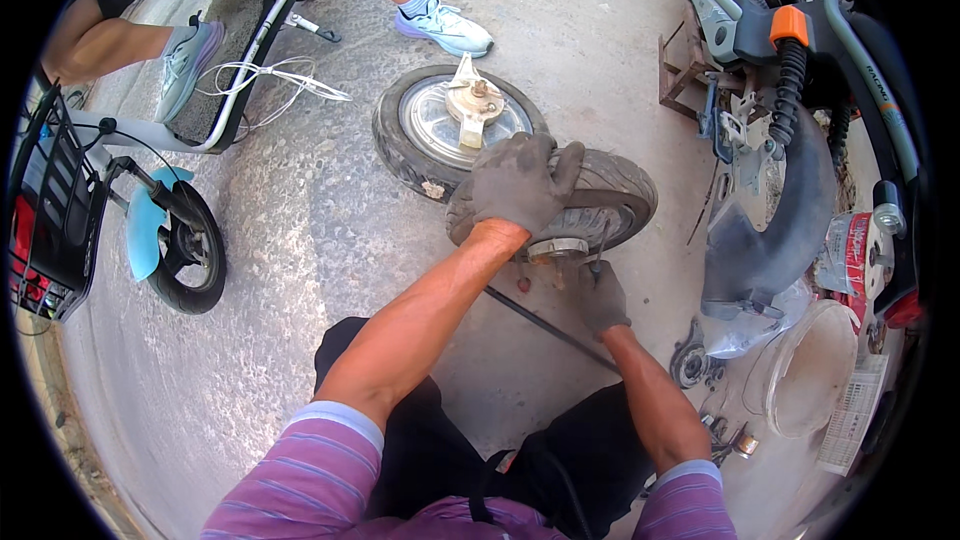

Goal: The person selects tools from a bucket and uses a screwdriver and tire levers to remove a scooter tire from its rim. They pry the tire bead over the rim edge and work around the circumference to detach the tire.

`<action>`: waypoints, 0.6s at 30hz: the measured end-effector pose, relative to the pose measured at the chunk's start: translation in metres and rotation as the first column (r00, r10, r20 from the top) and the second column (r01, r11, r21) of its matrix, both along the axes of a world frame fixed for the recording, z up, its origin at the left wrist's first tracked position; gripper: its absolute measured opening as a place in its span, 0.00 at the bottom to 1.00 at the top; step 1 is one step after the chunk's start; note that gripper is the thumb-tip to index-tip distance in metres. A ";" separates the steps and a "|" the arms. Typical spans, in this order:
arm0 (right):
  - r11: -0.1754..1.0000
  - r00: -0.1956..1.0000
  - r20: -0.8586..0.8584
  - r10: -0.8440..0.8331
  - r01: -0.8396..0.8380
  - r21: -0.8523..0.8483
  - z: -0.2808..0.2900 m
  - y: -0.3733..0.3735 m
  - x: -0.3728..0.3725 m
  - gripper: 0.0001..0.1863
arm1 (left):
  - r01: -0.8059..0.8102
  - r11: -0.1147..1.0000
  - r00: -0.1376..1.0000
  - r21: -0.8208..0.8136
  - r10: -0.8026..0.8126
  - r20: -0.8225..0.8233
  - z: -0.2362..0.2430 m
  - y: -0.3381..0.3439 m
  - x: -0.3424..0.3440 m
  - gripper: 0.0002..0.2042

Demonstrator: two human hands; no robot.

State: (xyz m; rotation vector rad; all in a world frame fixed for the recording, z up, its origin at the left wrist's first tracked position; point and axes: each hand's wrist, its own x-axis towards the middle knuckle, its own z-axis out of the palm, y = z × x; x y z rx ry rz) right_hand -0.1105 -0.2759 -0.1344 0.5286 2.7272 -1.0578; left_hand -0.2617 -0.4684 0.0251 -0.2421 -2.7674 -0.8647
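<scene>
Gloves on, we grip the near tyre (pixel 610 190) with our left hand (pixel 520 180) while our right hand (pixel 602 298) holds a thin tool (pixel 598 245) at its hub.

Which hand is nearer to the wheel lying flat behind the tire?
Left. The left hand rests on the tire right beside the flat wheel; the right hand is lower, at the tire's near edge.
</scene>
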 end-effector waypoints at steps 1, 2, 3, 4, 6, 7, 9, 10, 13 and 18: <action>1.000 1.000 0.002 0.020 -0.020 0.007 -0.002 0.003 -0.001 0.22 | 0.007 1.000 0.999 0.006 -0.006 -0.038 -0.005 -0.003 0.000 0.23; 0.999 0.999 0.007 0.032 -0.032 0.021 -0.002 0.011 0.001 0.21 | 0.018 1.000 0.999 0.008 -0.018 -0.028 -0.003 -0.002 0.001 0.23; 0.999 0.999 0.023 0.036 -0.036 -0.013 0.001 0.022 0.005 0.21 | 0.031 0.999 0.999 0.011 -0.031 -0.019 -0.001 -0.002 0.002 0.23; 0.998 0.998 0.038 0.047 -0.046 -0.049 0.005 0.033 0.008 0.21 | 0.039 0.999 0.999 0.012 -0.038 -0.010 0.001 -0.002 0.003 0.23; 0.993 0.996 0.069 0.052 -0.044 -0.107 0.026 0.040 0.012 0.21 | 0.008 0.999 0.999 0.037 -0.006 -0.051 -0.005 -0.006 0.003 0.24; 0.993 0.996 0.087 0.033 -0.023 -0.118 0.051 0.044 0.014 0.20 | 0.003 0.998 0.998 0.056 0.001 -0.064 -0.008 -0.006 0.003 0.24; 0.993 0.998 0.067 -0.007 0.015 -0.116 0.075 0.060 0.021 0.21 | 0.004 0.997 0.999 0.073 0.000 -0.051 -0.005 -0.006 0.004 0.24; 0.994 0.999 0.031 -0.026 0.030 -0.102 0.083 0.072 0.025 0.21 | 0.008 0.997 1.000 0.075 -0.007 -0.022 -0.002 -0.007 0.004 0.24; 0.968 0.994 0.037 -0.100 0.106 -0.228 0.144 0.072 0.025 0.23 | 0.002 0.997 1.000 0.076 -0.002 0.003 0.001 -0.010 0.006 0.23; 0.972 0.999 -0.004 -0.047 0.045 -0.232 0.200 0.087 0.027 0.26 | 0.036 0.997 0.998 0.064 -0.039 0.043 -0.003 -0.028 0.012 0.22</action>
